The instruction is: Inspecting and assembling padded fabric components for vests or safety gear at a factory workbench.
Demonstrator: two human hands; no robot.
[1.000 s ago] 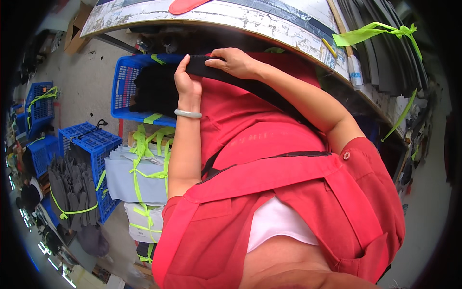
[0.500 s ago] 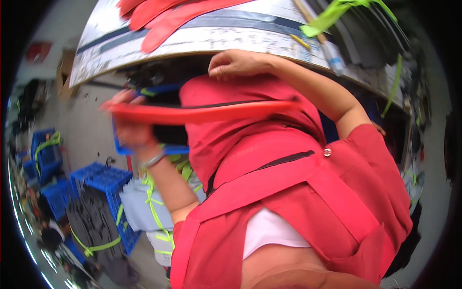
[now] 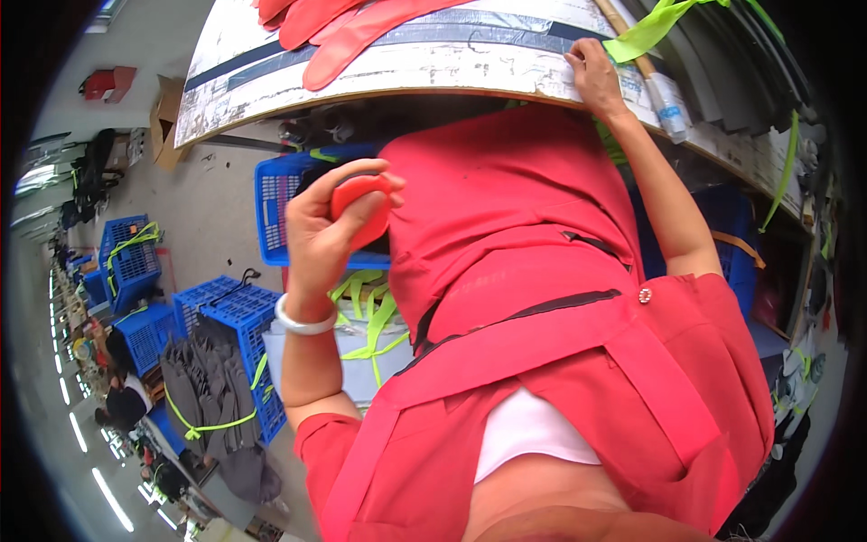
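My left hand (image 3: 316, 217) is closed around a red strip of fabric-like material (image 3: 368, 221), seen nearly end-on, with a dark edge along its top. It is held up in front of my red apron (image 3: 506, 181), clear of the table. My right hand (image 3: 596, 79) is at the table's near right part, fingers bent and thumb drawn in. It covers the spot where a small yellow stick-like thing lay. Whatever it pinches is hidden. Farther left on the white worn table (image 3: 506, 68) lie several long red pieces with rounded ends (image 3: 348, 50).
Right of my right hand lie a neon-yellow strip (image 3: 655, 32), a plastic bottle (image 3: 666, 108) and stacked dark grey pieces (image 3: 722, 63). Below the table edge stands a blue crate (image 3: 271, 212). Farther left, another blue crate (image 3: 244, 312) stands beside tied grey garments (image 3: 203, 388).
My right hand has moved from above my apron to the right, onto the table. My left hand has swung the red strip from stretched sideways to pointing end-on. The view has shifted slightly.
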